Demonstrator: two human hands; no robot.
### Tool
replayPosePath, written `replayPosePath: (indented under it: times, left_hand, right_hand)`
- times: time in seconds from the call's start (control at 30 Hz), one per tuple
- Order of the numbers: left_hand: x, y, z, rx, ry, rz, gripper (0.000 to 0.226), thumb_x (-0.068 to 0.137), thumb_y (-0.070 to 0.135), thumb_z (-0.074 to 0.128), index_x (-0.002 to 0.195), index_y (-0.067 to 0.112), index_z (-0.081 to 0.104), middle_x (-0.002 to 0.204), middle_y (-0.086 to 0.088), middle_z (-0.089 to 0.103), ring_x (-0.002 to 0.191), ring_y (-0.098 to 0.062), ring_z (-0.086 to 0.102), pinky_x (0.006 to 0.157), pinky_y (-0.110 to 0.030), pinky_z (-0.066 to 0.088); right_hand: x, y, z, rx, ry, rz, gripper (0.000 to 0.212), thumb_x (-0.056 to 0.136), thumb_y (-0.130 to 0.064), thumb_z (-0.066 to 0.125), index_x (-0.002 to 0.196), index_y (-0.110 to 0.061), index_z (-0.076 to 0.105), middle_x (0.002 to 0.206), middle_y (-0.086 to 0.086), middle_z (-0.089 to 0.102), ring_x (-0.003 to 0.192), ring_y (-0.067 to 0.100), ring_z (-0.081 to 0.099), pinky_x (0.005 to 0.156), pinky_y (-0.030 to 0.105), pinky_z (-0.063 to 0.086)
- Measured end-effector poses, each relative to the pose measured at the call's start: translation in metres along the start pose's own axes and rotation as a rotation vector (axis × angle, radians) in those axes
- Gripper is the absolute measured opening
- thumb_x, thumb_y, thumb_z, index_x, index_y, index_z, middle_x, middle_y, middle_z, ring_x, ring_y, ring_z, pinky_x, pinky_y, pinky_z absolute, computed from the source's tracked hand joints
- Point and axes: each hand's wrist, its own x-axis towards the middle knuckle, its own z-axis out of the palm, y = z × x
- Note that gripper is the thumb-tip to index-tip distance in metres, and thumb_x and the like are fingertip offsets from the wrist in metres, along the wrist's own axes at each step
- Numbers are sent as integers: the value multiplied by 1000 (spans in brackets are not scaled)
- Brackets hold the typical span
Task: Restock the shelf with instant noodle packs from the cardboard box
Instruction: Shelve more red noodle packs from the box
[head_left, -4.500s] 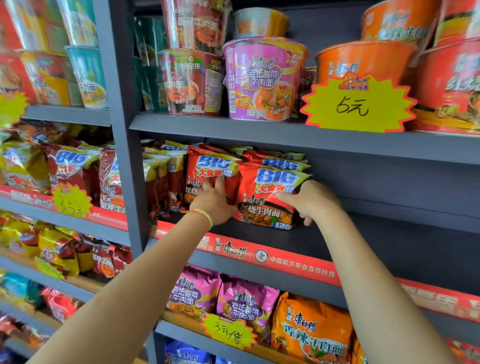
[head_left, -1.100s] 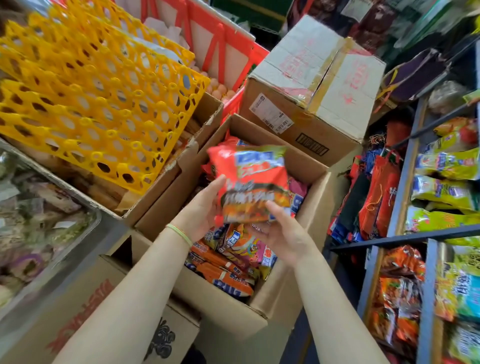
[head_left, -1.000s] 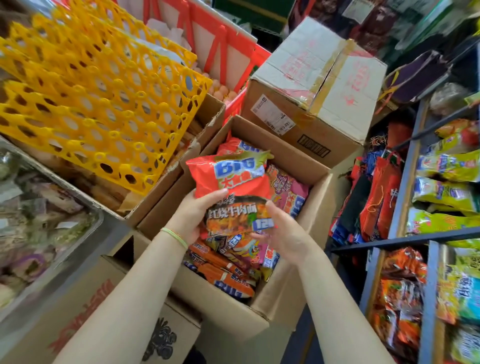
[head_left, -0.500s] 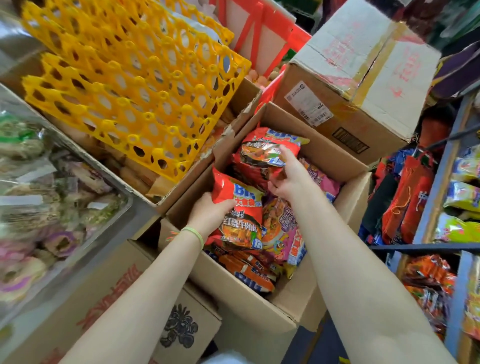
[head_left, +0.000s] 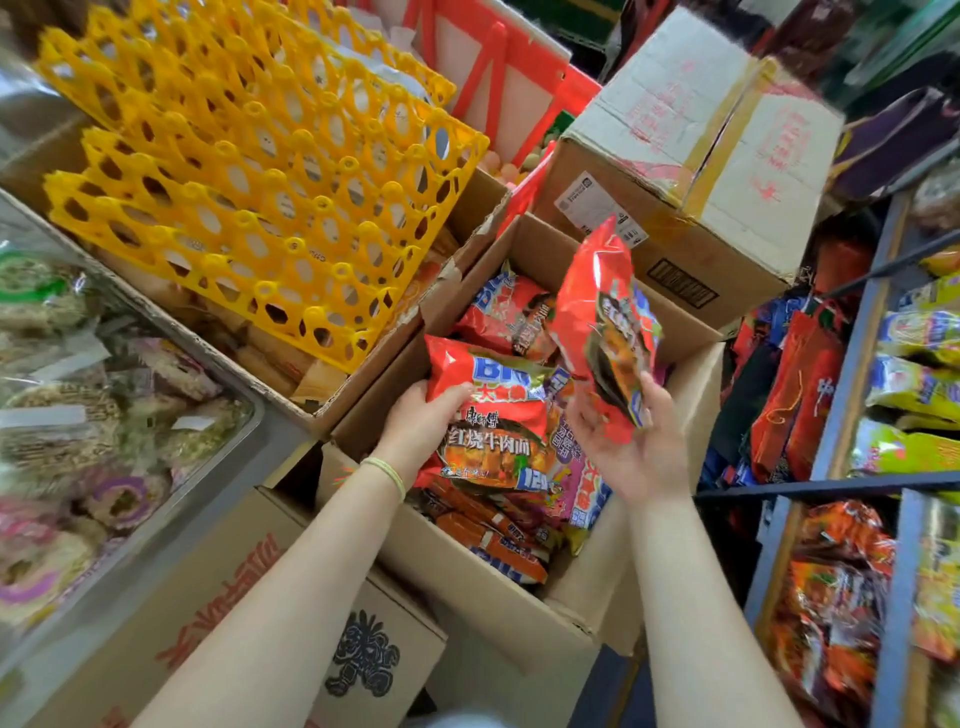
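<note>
An open cardboard box (head_left: 524, 597) below me holds several red, orange and pink instant noodle packs. My left hand (head_left: 418, 423) grips a red BIG noodle pack (head_left: 491, 410) by its left edge, face up over the box. My right hand (head_left: 631, 444) holds a second red noodle pack (head_left: 602, 322) upright by its lower end, lifted above the box's right side. More red packs (head_left: 506, 314) lie deeper in the box. The grey shelf (head_left: 852, 364) with noodle packs stands at the right.
A sealed taped cardboard box (head_left: 691, 150) sits behind the open one. Yellow plastic egg trays (head_left: 249, 171) are stacked in a box at left. A metal bin of wrapped goods (head_left: 78, 426) is far left. Another printed carton (head_left: 228, 613) lies in front.
My right hand has lifted a second red pack up out of the box and turned it upright. My left hand still holds the first pack, now a little higher.
</note>
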Motion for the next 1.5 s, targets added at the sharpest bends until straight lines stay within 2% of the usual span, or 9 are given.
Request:
replayPosePath:
  times: [0.13, 0.23, 0.33, 0.5, 0.73, 1.03, 1.17, 1.37, 1.5]
  left_hand:
    - [-22, 11, 10, -146, -124, 44, 24, 92, 41, 64, 110, 25, 63, 98, -2, 77, 87, -20, 75, 80, -37, 60]
    - [-45, 17, 29, -152, -228, 87, 43, 89, 48, 65, 123, 23, 57, 105, -4, 76, 93, -24, 74, 89, -45, 58]
    - [-75, 25, 54, -145, -318, 148, 50, 83, 56, 68, 124, 29, 60, 111, -2, 74, 103, -25, 71, 95, -50, 53]
    - [-149, 31, 114, -145, -431, 295, 24, 94, 39, 62, 112, 24, 66, 111, 1, 74, 110, -20, 67, 98, -42, 51]
    - [-308, -9, 200, -119, -844, 156, 69, 81, 64, 64, 133, 19, 59, 128, -14, 65, 119, -31, 62, 108, -55, 42]
    - [-521, -75, 266, 320, -1482, 334, 79, 69, 40, 78, 139, 20, 49, 129, -8, 66, 116, -32, 65, 99, -51, 49]
    - [-608, -111, 275, 220, -1550, 368, 73, 64, 35, 76, 130, 8, 57, 118, -19, 69, 102, -37, 69, 80, -44, 58]
    - [-719, -149, 294, 329, -1821, 260, 52, 101, 12, 51, 143, -15, 34, 149, -29, 39, 141, -39, 35, 116, -42, 24]
    - [-775, -166, 336, 316, -1671, 361, 48, 88, 12, 65, 134, 5, 53, 134, -20, 57, 105, -12, 67, 91, -24, 53]
  right_hand:
    - [-55, -6, -13, 242, -269, -8, 73, 86, -37, 69, 139, 8, 46, 118, 38, 60, 112, 48, 61, 94, 54, 51]
    - [-81, -29, -21, -86, -39, -165, 71, 50, -45, 95, 111, -14, 75, 106, 10, 74, 92, 25, 74, 68, 36, 61]
    - [-114, -42, -30, -185, -14, -227, 31, 81, -37, 64, 101, -19, 79, 108, 5, 75, 94, 20, 74, 69, 33, 60]
    - [-192, -46, -72, -391, 140, -353, 46, 80, -35, 71, 118, -8, 70, 114, 13, 72, 97, 27, 73, 77, 37, 60]
    - [-370, -30, -163, -385, 428, -584, 77, 58, -53, 88, 129, -39, 60, 126, -9, 68, 112, 15, 67, 94, 44, 55]
    - [-623, 36, -238, -419, 736, -904, 42, 81, -49, 76, 118, -51, 56, 115, -32, 66, 107, -10, 61, 97, 23, 49]
    - [-718, 71, -256, -359, 857, -968, 45, 74, -47, 79, 116, -37, 66, 110, -18, 73, 106, 4, 68, 105, 41, 48]
    - [-830, 119, -269, -178, 1006, -1115, 45, 62, -38, 82, 105, -32, 71, 101, -11, 76, 99, 13, 71, 90, 32, 56]
    - [-867, 122, -281, 10, 1099, -1169, 55, 60, -46, 86, 113, -40, 70, 110, -5, 75, 105, 24, 70, 100, 54, 49]
